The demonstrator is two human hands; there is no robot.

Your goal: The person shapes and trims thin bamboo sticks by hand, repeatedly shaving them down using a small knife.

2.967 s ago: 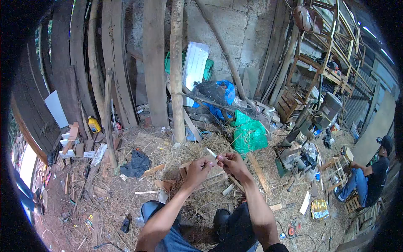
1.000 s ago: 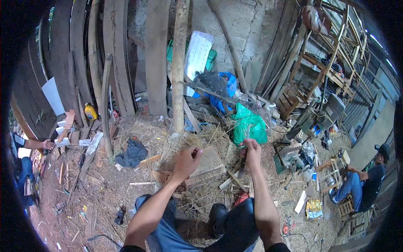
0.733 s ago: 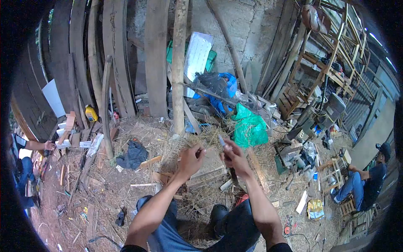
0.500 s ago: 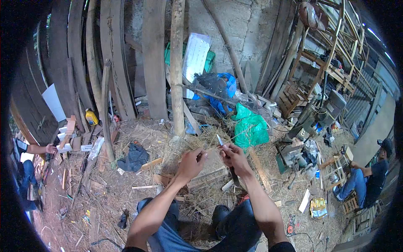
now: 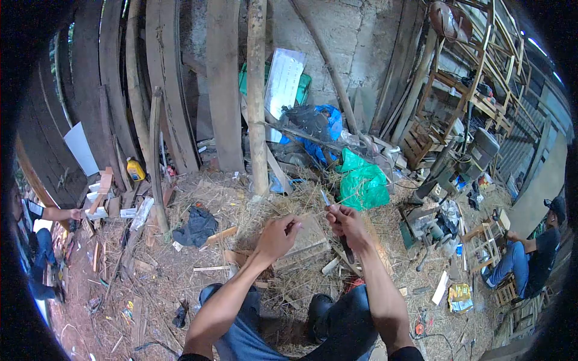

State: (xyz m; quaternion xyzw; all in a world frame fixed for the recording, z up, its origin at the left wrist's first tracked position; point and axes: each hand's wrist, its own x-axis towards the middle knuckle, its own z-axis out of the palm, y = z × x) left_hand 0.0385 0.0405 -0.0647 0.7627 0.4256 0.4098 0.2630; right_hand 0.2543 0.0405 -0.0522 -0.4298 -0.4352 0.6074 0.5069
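Note:
My right hand is closed round a knife. The knife's pale, narrow blade points up and away from me, and a dark length, seemingly its handle, shows below the fist. To the left, my left hand has its fingers curled in and thumb pressed against them. Whatever it may pinch is too small to make out. A gap separates the two hands, both above the straw-strewn ground and beyond my knees.
Wood scraps and straw cover the floor. A green plastic bag lies ahead, near a wooden post. Dark cloth is at left. One person sits at right; another person's arm reaches in at left.
My hands have drawn slightly farther apart, with the knife shifting a little right. The person at left has extended an arm toward the wood pieces. The view has shifted slightly.

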